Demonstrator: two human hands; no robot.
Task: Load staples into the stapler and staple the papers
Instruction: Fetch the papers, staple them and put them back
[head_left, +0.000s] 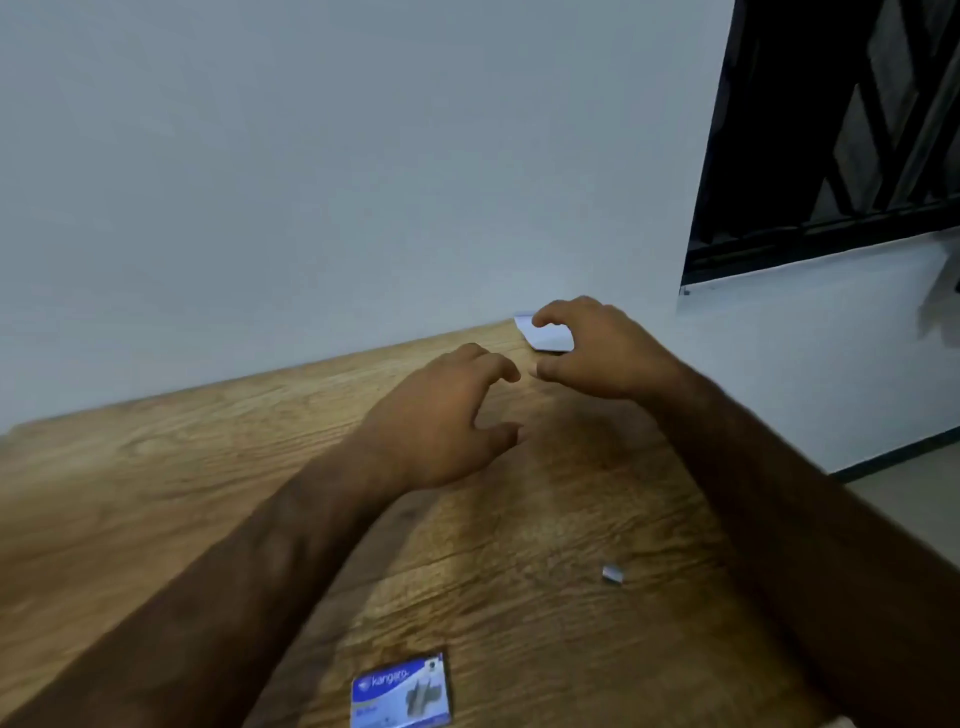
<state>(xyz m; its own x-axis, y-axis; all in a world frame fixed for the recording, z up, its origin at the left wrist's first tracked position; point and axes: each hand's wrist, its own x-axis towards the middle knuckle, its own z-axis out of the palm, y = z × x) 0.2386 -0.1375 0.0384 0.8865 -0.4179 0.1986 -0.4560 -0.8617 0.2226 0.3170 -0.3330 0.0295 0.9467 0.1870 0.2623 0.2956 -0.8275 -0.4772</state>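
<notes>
A small white paper (545, 335) lies at the far edge of the wooden table (156, 493), against the wall. My right hand (597, 353) hovers over it with curled fingers, forefinger and thumb around its near side; whether it grips the paper is unclear. My left hand (441, 415) is just left of it, fingers spread, holding nothing. A blue staple box (400, 693) lies near the front edge. A short strip of staples (613, 573) rests on the table to the right. No stapler is in view.
A pale wall (363, 156) rises right behind the table. A dark window with a grille (841, 130) is at the upper right. The table's right edge drops to the floor (904, 509).
</notes>
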